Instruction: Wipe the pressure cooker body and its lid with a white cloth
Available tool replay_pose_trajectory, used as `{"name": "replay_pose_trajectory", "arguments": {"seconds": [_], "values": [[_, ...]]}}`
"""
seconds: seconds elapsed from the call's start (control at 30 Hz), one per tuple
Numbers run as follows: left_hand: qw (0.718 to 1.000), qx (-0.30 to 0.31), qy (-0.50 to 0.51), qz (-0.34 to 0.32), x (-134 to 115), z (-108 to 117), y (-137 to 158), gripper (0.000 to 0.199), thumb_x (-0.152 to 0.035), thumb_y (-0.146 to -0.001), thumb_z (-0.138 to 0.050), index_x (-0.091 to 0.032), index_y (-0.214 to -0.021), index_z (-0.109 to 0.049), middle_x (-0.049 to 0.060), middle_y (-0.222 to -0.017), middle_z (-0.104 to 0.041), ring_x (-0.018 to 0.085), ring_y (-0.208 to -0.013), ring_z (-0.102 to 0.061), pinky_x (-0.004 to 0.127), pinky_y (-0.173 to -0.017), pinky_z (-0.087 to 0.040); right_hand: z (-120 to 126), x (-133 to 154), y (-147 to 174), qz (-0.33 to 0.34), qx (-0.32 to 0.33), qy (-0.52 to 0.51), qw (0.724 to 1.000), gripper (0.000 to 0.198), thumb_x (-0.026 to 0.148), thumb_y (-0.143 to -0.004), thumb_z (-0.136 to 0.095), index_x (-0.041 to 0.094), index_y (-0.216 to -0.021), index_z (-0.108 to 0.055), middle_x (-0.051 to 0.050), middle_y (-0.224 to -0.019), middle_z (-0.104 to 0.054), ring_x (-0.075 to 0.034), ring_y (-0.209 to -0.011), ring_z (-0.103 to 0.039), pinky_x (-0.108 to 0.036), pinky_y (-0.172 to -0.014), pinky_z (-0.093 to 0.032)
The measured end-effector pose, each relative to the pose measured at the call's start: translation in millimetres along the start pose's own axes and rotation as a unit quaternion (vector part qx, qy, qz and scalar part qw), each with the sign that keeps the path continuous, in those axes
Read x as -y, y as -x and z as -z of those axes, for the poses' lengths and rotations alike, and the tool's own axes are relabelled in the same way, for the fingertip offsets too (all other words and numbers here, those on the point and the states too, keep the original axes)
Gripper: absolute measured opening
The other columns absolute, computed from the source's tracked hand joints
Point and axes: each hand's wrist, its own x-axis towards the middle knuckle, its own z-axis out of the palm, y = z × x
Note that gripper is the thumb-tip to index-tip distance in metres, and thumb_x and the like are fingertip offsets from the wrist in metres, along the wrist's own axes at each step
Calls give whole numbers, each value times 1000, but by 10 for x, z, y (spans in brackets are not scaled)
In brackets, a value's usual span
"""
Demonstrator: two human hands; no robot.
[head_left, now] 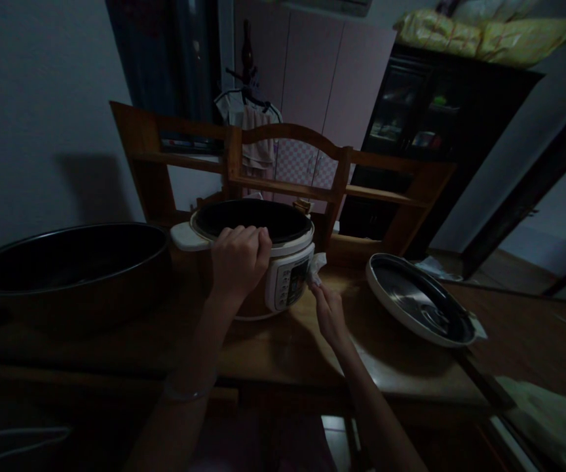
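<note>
A white electric pressure cooker (290,251) stands lidless on the wooden desk, its dark inner wall showing and a control panel on the side toward me. My left hand (241,259) is closed over the cooker's near rim, gripping it. Pinched in the fingers of my right hand (329,311) is a crumpled white tissue (317,263), pressed against the cooker's side just right of the panel. The cooker's detached lid (411,298) lies on the desk to the right, its inner side facing up.
A large dark pot (81,288) sits on the desk at the left. Behind the cooker rises a wooden shelf frame (283,187). The desk's front edge (283,380) runs close to my body. Pale cloth (548,419) lies low at the right.
</note>
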Motion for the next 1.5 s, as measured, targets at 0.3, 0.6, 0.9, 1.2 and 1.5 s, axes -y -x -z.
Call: {"name": "replay_pose_trajectory", "arguments": {"seconds": [0.3, 0.6, 0.9, 1.2, 1.5], "values": [[1000, 2, 0, -3, -4, 5, -12, 36, -27, -99, -34, -22, -67, -50, 5, -68, -60, 20, -69, -53, 37, -69, -32, -59, -68, 174, -32, -1, 18, 999, 33, 37, -99, -43, 21, -91, -71, -2, -86, -70, -20, -81, -58, -28, -79, -43], [1000, 8, 13, -3, 0, -2, 1, 37, -27, -99, -33, -22, -68, -51, 6, -70, -62, 20, -71, -55, 38, -70, -31, -108, -62, 290, -40, 1, 15, 999, 32, 38, -98, -45, 22, -98, -73, -3, -90, -72, -21, -83, -60, -27, -79, -40], [1000, 16, 10, 1, -2, 16, -9, 38, -29, -100, -32, -21, -69, -52, 6, -70, -61, 20, -71, -55, 37, -70, -30, -102, -176, 383, -63, 17, 90, 994, 39, 39, -99, -41, 17, -89, -72, -5, -77, -69, -20, -72, -57, -27, -65, -35], [1000, 15, 19, 3, 0, 2, 0, 38, -28, -100, -32, -21, -68, -52, 6, -69, -62, 20, -71, -54, 37, -71, -30, -43, -71, 421, -56, -3, 131, 990, 42, 38, -100, -38, 16, -91, -72, -10, -86, -72, -24, -81, -65, -31, -74, -43], [1000, 8, 18, -1, -6, 7, -8, 36, -26, -99, -35, -21, -68, -53, 6, -70, -62, 20, -71, -54, 38, -69, -29, -296, 293, 202, 101, -46, 55, 992, 42, 34, -103, -33, 22, -131, -62, -7, -133, -63, -24, -125, -56, -41, -107, -42]]}}
